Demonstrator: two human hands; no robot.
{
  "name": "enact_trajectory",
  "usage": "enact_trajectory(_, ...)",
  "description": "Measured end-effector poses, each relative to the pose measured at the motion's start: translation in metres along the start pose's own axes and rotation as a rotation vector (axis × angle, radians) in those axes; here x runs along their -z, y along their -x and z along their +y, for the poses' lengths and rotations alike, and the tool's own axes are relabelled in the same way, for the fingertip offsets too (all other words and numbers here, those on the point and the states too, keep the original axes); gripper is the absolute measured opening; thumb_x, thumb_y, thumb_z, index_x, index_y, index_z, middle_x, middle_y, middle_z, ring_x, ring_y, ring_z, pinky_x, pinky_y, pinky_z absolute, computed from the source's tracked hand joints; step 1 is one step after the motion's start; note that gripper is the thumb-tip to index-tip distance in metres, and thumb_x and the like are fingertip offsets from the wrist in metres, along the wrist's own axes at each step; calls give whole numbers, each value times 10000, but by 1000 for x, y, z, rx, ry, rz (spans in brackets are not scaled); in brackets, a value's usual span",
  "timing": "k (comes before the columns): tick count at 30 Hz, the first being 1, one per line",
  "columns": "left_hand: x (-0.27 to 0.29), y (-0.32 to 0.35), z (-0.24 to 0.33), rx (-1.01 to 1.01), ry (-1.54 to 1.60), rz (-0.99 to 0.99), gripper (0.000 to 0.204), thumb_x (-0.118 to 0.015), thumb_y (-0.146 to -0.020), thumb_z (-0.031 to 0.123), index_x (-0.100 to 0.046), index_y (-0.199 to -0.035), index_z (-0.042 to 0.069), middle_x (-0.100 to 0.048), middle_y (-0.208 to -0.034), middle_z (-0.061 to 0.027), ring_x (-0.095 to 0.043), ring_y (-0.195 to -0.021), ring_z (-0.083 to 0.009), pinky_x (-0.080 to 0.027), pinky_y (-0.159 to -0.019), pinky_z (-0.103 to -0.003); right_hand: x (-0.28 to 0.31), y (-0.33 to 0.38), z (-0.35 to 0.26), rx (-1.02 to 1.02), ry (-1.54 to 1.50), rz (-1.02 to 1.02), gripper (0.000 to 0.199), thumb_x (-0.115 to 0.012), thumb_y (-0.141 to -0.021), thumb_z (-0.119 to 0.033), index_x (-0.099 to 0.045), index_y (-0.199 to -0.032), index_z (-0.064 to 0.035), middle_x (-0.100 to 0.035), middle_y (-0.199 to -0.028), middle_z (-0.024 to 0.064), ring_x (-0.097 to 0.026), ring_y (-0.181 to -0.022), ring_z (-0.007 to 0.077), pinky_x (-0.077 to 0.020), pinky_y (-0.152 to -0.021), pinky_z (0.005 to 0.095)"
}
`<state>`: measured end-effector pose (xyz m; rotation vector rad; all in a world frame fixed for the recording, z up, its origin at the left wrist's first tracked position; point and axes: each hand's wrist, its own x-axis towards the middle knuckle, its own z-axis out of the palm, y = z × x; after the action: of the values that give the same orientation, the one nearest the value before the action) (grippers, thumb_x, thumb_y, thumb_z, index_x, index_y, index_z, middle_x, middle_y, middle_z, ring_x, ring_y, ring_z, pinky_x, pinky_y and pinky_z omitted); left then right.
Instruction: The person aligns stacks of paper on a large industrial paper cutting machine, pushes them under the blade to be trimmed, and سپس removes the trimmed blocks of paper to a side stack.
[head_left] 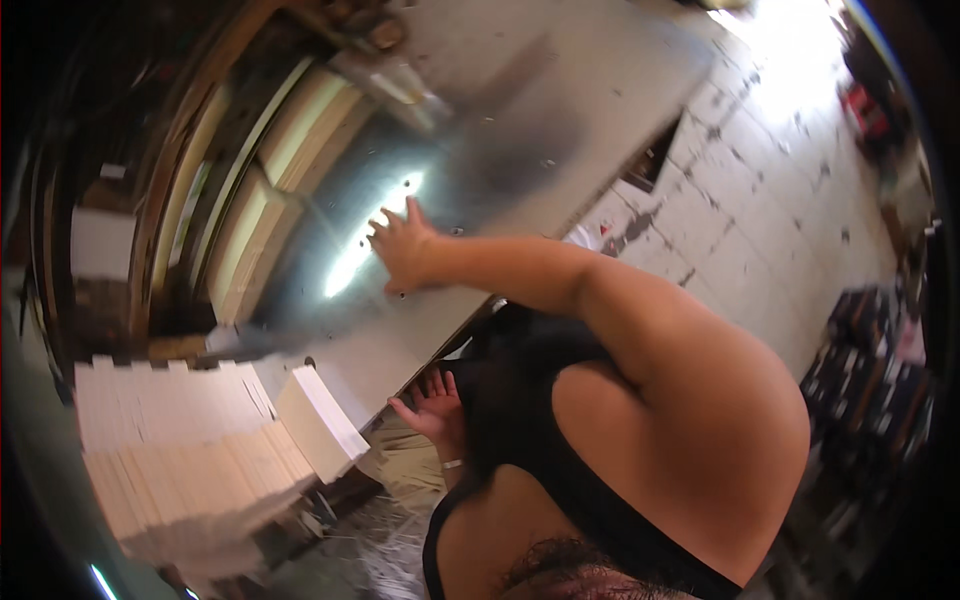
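My right hand is spread on or just over the shiny grey metal tabletop, fingers apart and holding nothing. Whether the palm presses on the surface I cannot tell. Close to the near edge of this table, my left hand is turned palm up with its fingers apart, nothing in it. A band circles the left wrist. Pale wooden boards lie along the far left side of the metal surface, beyond my right hand. To the left of my left hand, a pale block leans at the end of a row of similar pieces.
Shavings or scraps lie on the floor below the table's near edge. Worn floor tiles stretch out on the right. Dark stacked packages stand at the far right, and a blurred machine part sits at the table's back.
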<state>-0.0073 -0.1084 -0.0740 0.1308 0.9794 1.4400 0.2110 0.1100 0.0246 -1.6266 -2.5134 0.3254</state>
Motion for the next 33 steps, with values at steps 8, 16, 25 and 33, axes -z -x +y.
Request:
enact_trajectory(8, -34, -5, 24, -62, -253, 176, 842, -741, -802, 712, -466, -1443, 239, -480, -1463, -47, -468, -1218, -200, -396, -1065, -429, -23, 122, -27, 241, 6, 53, 1198, -733, -727, -772, -307, -1649, -136, -242, -1717, 172, -139, -1602, 386, -42, -1251, 678)
enact_trajectory(16, -41, -27, 29, -187, -343, 239, 691, -550, -1015, 573, -368, -1570, 202, -522, -1470, -72, -534, -1257, -224, -406, -978, -379, -50, 150, -39, 230, 107, 201, 1099, -774, -751, -655, -327, -1642, -194, -263, -1711, 169, -190, -1592, 385, -58, -1264, 653)
enact_trajectory(25, -26, -32, 15, -364, -133, 147, 477, -607, -1044, 366, -581, -1408, 59, -611, -1421, -68, -556, -1277, -204, -416, -1061, -389, -42, 162, -19, 351, -137, 227, 869, -820, -811, -476, -475, -1534, -138, -455, -1601, 132, -389, -1497, 355, -298, -1236, 497)
enact_trajectory(33, -45, -22, -12, -485, -131, 246, 360, -780, -917, 332, -635, -827, 15, -528, -769, 2, -463, -714, -107, -395, -648, -318, 31, 149, 185, 34, -24, 333, 666, -767, -910, -432, -584, -1428, -55, -569, -1478, 201, -504, -1398, 372, -418, -1148, 473)
